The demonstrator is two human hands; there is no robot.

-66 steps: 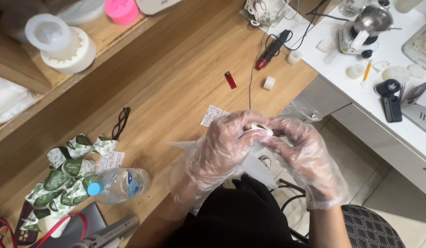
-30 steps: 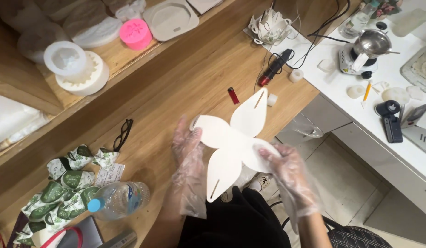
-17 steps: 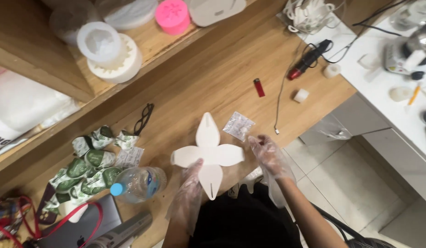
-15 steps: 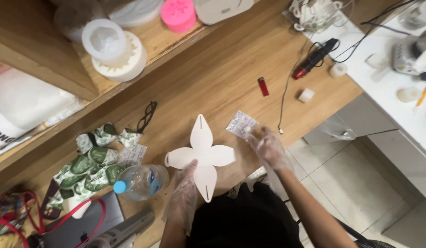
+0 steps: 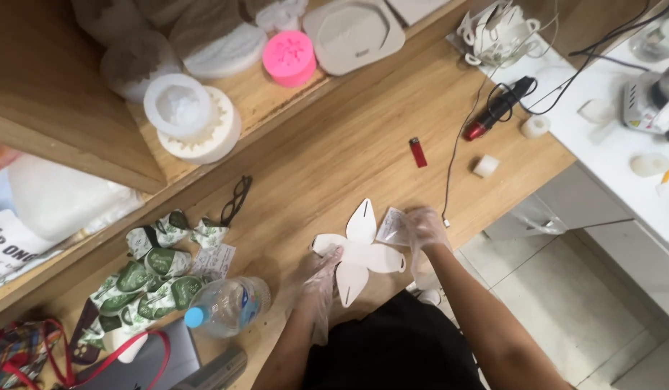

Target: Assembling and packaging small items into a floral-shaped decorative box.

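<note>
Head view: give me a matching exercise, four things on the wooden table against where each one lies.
Things:
1. lighter
2. bottle
3. glasses
4. petal cutout

Places:
A. under both gloved hands, at the table's near edge
B. beside the green packets, lying on its side
C. next to the black cable, toward the white counter
D. just below the shelf with the moulds

Pairs: 1-C, 2-B, 3-D, 4-A

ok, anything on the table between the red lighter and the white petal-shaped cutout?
Head view: just bare wood between the red lighter and the white petal-shaped cutout. A black cable runs just to the side of that stretch.
</note>
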